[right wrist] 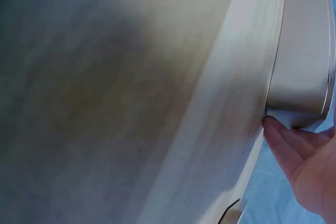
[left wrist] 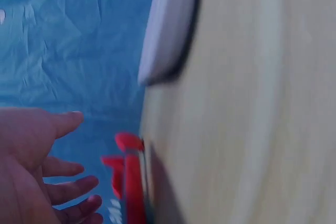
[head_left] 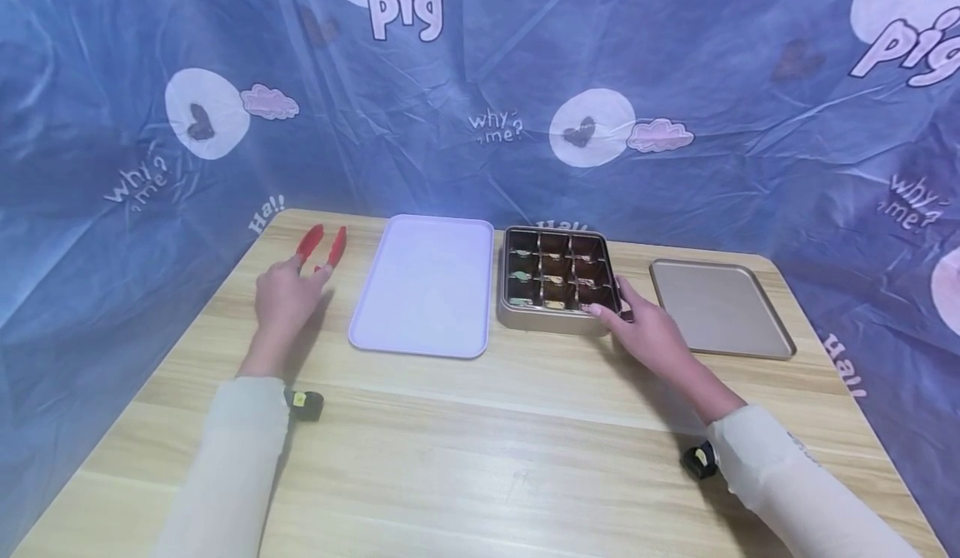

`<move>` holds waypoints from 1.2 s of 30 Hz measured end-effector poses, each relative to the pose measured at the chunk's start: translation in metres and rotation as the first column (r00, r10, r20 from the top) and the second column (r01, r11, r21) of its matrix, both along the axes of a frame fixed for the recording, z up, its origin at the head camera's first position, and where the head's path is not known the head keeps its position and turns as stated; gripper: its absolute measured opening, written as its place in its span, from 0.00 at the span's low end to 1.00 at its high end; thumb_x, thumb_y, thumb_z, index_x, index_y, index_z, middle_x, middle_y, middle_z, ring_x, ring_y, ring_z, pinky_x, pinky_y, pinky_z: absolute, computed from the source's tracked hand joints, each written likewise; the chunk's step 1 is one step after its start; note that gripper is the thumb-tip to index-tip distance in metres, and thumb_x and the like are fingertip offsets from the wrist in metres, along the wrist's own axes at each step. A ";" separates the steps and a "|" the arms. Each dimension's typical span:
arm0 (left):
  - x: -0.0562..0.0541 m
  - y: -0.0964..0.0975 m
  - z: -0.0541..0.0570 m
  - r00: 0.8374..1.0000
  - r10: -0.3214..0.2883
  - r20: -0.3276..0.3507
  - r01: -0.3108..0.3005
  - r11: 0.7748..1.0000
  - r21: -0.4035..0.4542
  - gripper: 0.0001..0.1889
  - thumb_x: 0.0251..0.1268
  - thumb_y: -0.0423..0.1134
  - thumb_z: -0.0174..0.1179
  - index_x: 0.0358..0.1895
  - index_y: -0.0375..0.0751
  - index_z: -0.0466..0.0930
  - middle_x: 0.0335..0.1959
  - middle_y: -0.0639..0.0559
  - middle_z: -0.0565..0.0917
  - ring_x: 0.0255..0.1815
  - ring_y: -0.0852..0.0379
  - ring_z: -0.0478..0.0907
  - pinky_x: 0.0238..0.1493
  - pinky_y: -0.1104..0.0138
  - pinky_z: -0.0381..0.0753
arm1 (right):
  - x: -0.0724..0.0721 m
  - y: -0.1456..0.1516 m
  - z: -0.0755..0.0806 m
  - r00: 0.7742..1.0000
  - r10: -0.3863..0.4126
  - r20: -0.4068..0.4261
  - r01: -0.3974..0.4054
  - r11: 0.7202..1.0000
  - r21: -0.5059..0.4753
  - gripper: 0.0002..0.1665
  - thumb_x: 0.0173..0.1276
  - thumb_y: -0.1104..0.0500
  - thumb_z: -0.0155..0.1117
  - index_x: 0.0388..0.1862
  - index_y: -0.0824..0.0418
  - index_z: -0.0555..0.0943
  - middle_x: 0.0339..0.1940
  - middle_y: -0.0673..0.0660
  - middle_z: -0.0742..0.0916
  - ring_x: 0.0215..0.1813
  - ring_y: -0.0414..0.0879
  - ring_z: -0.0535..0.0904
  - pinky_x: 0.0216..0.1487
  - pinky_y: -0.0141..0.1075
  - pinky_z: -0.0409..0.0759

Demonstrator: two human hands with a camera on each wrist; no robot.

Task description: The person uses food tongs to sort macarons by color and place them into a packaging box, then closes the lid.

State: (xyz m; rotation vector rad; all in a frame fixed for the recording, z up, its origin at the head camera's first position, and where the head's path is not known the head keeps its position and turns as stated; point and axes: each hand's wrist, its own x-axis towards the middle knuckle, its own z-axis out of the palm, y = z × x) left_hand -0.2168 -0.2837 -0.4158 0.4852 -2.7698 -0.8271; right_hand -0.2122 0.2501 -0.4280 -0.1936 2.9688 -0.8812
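Observation:
Red-tipped tongs (head_left: 337, 247) lie at the table's far left. My left hand (head_left: 287, 296) is over their near end in the head view; in the left wrist view its fingers are loosely bent and apart from the tongs (left wrist: 134, 187). To the right, my right hand (head_left: 648, 329) holds the near right corner of a square metal tin (head_left: 551, 319), thumb over the rim and fingers along the side. The tin contains a dark insert with several compartments, with small colored bits showing in them. In the right wrist view, the fingertips are low against the tin's wall (right wrist: 302, 51).
A lavender tray (head_left: 427, 287) lies between the tongs and the tin. Right of the tin is a shallow metal lid or tray (head_left: 720, 304). The wooden table (head_left: 465, 450) meets a blue printed curtain (head_left: 450, 166) at its back and sides.

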 end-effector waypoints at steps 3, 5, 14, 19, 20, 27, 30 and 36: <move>-0.002 0.017 0.010 0.999 -0.048 -0.019 0.047 0.999 -0.018 0.37 0.73 0.61 0.50 0.74 0.36 0.67 0.59 0.28 0.79 0.60 0.24 0.70 0.60 0.36 0.69 | -0.001 0.000 0.002 0.997 -0.050 -0.052 0.049 0.999 -0.005 0.54 0.72 0.24 0.42 0.84 0.55 0.50 0.55 0.74 0.83 0.45 0.66 0.81 0.52 0.63 0.77; -0.003 0.030 0.015 0.994 -0.096 -0.055 0.095 0.995 -0.030 0.36 0.74 0.61 0.48 0.74 0.37 0.67 0.62 0.29 0.78 0.63 0.24 0.69 0.64 0.37 0.67 | -0.003 0.000 0.005 0.994 -0.067 -0.087 0.065 0.998 -0.026 0.51 0.74 0.25 0.41 0.82 0.57 0.56 0.57 0.73 0.83 0.48 0.66 0.82 0.55 0.63 0.76; -0.016 0.110 0.028 0.939 -0.334 -0.083 0.326 0.940 -0.095 0.34 0.74 0.60 0.51 0.73 0.40 0.69 0.71 0.37 0.73 0.73 0.34 0.65 0.74 0.41 0.57 | -0.015 -0.005 0.015 0.998 0.014 -0.060 -0.016 0.999 -0.032 0.53 0.76 0.29 0.45 0.82 0.64 0.48 0.82 0.70 0.55 0.80 0.70 0.50 0.76 0.67 0.50; -0.027 0.153 0.030 0.901 -0.427 -0.072 0.412 0.898 -0.156 0.35 0.75 0.62 0.49 0.73 0.41 0.69 0.70 0.39 0.74 0.71 0.38 0.66 0.73 0.45 0.60 | -0.025 -0.015 0.018 0.998 0.032 -0.048 -0.032 0.999 -0.012 0.56 0.75 0.30 0.47 0.83 0.66 0.41 0.83 0.69 0.47 0.82 0.68 0.43 0.78 0.65 0.46; -0.029 0.161 0.030 0.898 -0.434 -0.067 0.420 0.893 -0.162 0.35 0.75 0.62 0.48 0.73 0.41 0.69 0.70 0.40 0.73 0.71 0.39 0.66 0.73 0.46 0.61 | -0.026 -0.016 0.019 0.998 0.030 -0.050 -0.030 0.999 -0.013 0.56 0.75 0.30 0.47 0.83 0.66 0.41 0.84 0.68 0.47 0.82 0.68 0.43 0.78 0.65 0.45; -0.040 0.212 0.033 0.864 -0.502 -0.048 0.484 0.853 -0.196 0.35 0.75 0.63 0.48 0.75 0.44 0.67 0.72 0.43 0.72 0.70 0.42 0.67 0.72 0.49 0.63 | -0.039 -0.009 0.019 0.999 0.022 -0.047 -0.022 1.000 -0.008 0.59 0.75 0.29 0.46 0.82 0.66 0.35 0.83 0.68 0.43 0.82 0.69 0.40 0.78 0.65 0.42; -0.041 0.241 0.033 0.837 -0.545 -0.046 0.527 0.826 -0.200 0.36 0.74 0.65 0.47 0.75 0.45 0.66 0.73 0.44 0.71 0.70 0.44 0.67 0.73 0.50 0.64 | -0.044 0.003 0.019 1.000 -0.003 -0.025 0.002 1.000 -0.023 0.60 0.74 0.28 0.45 0.82 0.63 0.31 0.83 0.66 0.40 0.82 0.70 0.37 0.78 0.65 0.39; -0.036 0.297 0.032 0.792 -0.609 -0.030 0.591 0.779 -0.209 0.37 0.74 0.66 0.46 0.76 0.46 0.65 0.74 0.46 0.69 0.71 0.47 0.66 0.73 0.52 0.63 | -0.053 0.032 0.017 0.998 -0.062 -0.015 0.061 0.997 -0.053 0.61 0.74 0.27 0.44 0.81 0.64 0.30 0.83 0.67 0.39 0.82 0.70 0.36 0.78 0.65 0.38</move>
